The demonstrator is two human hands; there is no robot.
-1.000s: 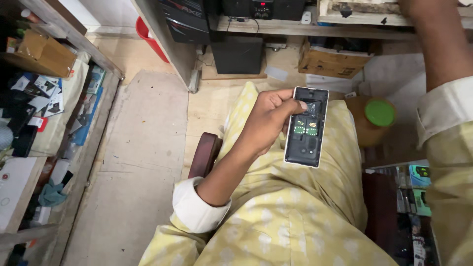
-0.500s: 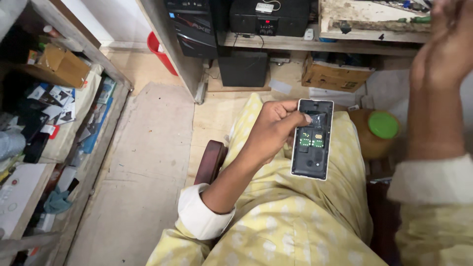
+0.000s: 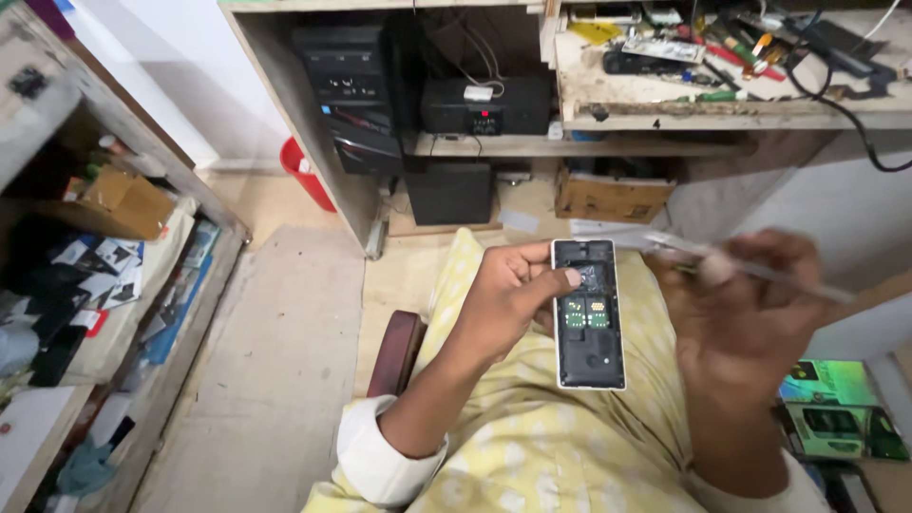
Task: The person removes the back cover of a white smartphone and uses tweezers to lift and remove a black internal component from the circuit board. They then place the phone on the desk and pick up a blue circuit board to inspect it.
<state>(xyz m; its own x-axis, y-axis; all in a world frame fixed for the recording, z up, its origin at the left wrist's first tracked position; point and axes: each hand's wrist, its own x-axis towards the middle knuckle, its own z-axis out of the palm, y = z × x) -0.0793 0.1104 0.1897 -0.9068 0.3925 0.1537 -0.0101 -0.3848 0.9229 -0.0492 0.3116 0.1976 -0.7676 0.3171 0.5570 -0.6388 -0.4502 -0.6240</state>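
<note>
Repair work on a slim white-edged mobile phone with its back cover off (image 3: 589,313) looks to be at the opening stage: its dark inner compartment and two small green card slots lie exposed, facing up. The left hand (image 3: 508,304) grips the phone along its left edge, thumb pressed on the upper part, holding it above the lap in yellow patterned cloth (image 3: 532,446). The right hand (image 3: 746,328), blurred, pinches a thin pale metal tool (image 3: 750,266) just right of the phone. Judging from this, the next move calls for a steady tip brought into the compartment. Beyond stand a cluttered wooden workbench (image 3: 722,104), a black computer tower (image 3: 347,90), a cardboard box (image 3: 613,195), and a beige floor mat (image 3: 275,361).
</note>
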